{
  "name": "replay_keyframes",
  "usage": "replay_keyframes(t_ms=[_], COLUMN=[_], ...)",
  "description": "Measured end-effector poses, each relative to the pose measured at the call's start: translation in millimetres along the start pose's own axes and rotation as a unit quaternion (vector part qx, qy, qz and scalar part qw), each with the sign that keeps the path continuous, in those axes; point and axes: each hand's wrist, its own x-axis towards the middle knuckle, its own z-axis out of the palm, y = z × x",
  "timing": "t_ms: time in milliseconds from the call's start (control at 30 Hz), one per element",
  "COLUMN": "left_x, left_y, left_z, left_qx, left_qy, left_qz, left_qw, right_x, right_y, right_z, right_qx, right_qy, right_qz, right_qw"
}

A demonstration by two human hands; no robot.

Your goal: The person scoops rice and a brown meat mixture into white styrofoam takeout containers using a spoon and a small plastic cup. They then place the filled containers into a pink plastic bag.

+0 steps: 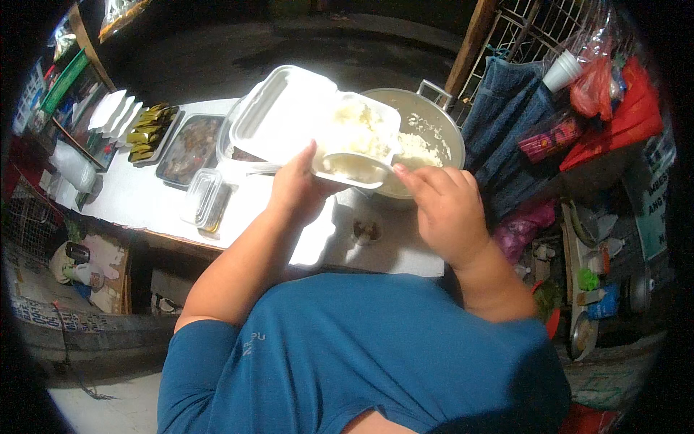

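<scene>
My left hand supports an open white foam clamshell box from below, thumb over its near edge. White rice is heaped in one half; the lid half lies folded back to the left. My right hand grips the end of a large serving spoon, whose bowl is at the near side of the rice, inside the box. Partly hidden behind the box stands a wide metal pot with rice in the bottom and grains stuck to its wall.
On the white table to the left are leaf-wrapped food on a tray, a covered dish and a small clear plastic tub. Another foam box lies near my body. Denim cloth and plastic bags hang right.
</scene>
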Motion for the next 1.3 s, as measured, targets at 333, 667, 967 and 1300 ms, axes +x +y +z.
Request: replay_keyframes(t_ms=[333, 667, 967, 1300], left_x=[-12, -16, -18, -18], left_y=[-7, 1, 1, 6], left_z=[-3, -4, -4, 5], left_qx=[-0.262, -0.253, -0.253, -0.257], left_qy=[0.061, 0.061, 0.064, 0.08], left_qz=[-0.114, -0.097, -0.087, -0.104], left_qw=[0.956, 0.961, 0.961, 0.958], right_x=[14, 13, 3, 6], right_y=[36, 31, 39, 8], right_z=[19, 11, 12, 10], right_qx=[-0.083, -0.072, -0.029, 0.002], right_qy=[0.074, 0.078, 0.085, 0.028], right_qz=[0.043, 0.048, 0.062, 0.048], right_qw=[0.993, 0.993, 0.994, 0.998])
